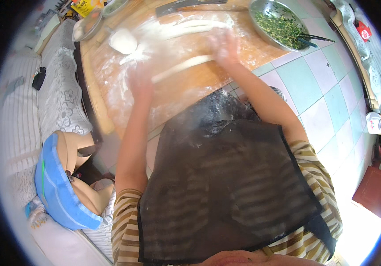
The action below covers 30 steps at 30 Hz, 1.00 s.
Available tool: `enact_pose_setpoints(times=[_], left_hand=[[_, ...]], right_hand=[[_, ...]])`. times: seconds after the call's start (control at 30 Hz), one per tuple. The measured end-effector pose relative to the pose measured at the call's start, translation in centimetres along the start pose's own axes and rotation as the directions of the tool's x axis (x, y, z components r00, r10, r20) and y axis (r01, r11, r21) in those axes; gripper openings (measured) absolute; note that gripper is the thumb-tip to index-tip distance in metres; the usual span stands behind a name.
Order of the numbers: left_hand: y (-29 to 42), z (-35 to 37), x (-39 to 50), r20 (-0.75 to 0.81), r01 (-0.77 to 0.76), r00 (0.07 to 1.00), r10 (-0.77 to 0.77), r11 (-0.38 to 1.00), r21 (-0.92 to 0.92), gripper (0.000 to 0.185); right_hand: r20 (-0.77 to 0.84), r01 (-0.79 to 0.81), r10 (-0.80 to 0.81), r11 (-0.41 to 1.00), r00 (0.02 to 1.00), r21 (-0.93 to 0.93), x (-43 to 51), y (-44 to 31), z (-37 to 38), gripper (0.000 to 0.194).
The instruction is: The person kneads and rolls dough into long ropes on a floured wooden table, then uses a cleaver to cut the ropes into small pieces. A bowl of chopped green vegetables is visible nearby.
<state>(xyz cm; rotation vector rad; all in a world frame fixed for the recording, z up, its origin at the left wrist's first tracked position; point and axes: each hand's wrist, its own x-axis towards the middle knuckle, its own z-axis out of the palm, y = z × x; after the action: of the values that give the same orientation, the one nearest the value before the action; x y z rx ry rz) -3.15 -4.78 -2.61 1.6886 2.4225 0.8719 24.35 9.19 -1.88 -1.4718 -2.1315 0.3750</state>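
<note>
A long rope of white dough (184, 66) lies slantwise across the floured wooden board (190, 87). At its left end is my left hand (140, 79), blurred. My right hand (224, 48) is at the rope's other end, floury and also blurred; whether either hand grips the dough cannot be told. Farther back lies more dough in long strips (193, 28), dusted with flour. A white container of flour (123, 41) stands on the board's left part, beside a heap of loose flour (139, 53).
A steel bowl of chopped green filling (278, 25) with chopsticks (320, 38) stands at the back right. A rolling pin (95, 96) lies along the left edge. A flat dark blade-like strip (190, 5) and another bowl (89, 26) are at the back. A cloth-covered sofa (62, 79) is on the left.
</note>
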Motion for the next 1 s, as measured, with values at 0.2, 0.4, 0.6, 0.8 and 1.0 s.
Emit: enact_pose_setpoints(times=[0.2,0.4,0.6,0.8,1.0], left_hand=[[-1.8,-1.8,-5.1,-0.037,0.103,0.991,-0.130,0.907,-0.408,0.058],[2.6,-1.0,-2.9,-0.081,-0.042,0.997,-0.002,0.848,-0.528,0.052],[10.9,0.6,-3.0,0.235,-0.322,0.910,0.342,0.939,-0.118,0.054],[9.3,2.0,-5.3,0.209,-0.436,0.879,0.429,0.900,-0.018,0.071],[9.9,0.7,-3.5,0.323,-0.352,0.893,0.314,0.934,0.065,0.075]], right_hand=[[-0.182,0.031,0.047,0.914,0.982,0.405,-3.9,2.8,-1.2,0.054],[-0.020,-0.007,0.016,0.929,1.000,0.369,-4.3,-0.5,-1.7,0.062],[0.274,0.298,-0.322,0.946,0.906,0.127,-2.7,-6.1,-0.9,0.074],[0.216,0.528,-0.535,0.844,0.817,0.091,-7.1,-4.4,-1.1,0.088],[0.253,0.398,-0.387,0.917,0.887,0.011,-4.9,-5.3,0.0,0.092]])
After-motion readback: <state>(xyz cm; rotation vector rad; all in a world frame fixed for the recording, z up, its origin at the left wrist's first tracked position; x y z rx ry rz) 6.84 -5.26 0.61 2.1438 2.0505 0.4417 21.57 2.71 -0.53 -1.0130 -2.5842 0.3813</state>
